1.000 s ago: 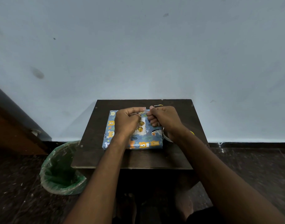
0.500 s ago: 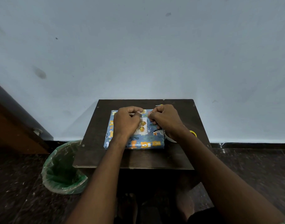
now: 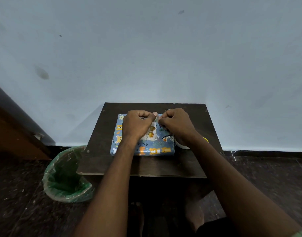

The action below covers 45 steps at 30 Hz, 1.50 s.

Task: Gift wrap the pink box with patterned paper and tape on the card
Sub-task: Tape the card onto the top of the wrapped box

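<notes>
The box (image 3: 143, 147) is fully wrapped in blue paper printed with orange bears and other animals, and lies flat, square to the near edge. A small white card (image 3: 151, 133) with two golden balloons lies flat on top, near the middle; its far end is hidden, so whether tape sits there I can't quite tell.

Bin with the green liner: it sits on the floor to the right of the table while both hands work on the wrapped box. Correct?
Not quite. The head view shows the bin on the floor left of the table. Both hands, left hand and right hand, are at the wrapped box.
</notes>
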Available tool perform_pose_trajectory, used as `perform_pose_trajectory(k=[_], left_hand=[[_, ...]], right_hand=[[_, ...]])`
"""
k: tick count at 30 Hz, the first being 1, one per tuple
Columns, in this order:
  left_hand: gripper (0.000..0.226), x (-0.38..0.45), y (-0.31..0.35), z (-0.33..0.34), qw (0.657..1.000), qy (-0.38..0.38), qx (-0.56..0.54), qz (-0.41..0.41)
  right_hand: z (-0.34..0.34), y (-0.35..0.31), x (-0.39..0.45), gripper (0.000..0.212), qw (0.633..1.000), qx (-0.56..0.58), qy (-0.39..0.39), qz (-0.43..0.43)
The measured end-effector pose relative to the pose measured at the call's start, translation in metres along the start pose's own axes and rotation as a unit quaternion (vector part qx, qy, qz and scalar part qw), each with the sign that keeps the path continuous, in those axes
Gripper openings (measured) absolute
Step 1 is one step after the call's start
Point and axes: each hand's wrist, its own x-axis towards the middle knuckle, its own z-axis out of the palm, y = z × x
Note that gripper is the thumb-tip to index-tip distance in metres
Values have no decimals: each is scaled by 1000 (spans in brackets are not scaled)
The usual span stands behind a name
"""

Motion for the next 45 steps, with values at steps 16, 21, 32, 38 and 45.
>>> perform_pose_trajectory(k=[16,21,32,38,45], left_hand=[[6,4,-5,2,999,12,46,12],[10,2,-4,8,995,48,87,1],[23,-1,2,16,983,76,159,-42],[23,0,1,15,985,75,146,-52],[13,0,-4,20,983,98,151,-40]], right_hand=[[0,-1,0,19,1000,-28,10,-1],[2,-2,4,19,998,-57,18,14],[11,-11,19,29,992,-95,21,83],[13,-12,21,30,989,-69,21,131],[10,-8,22,37,980,-102,32,168]])
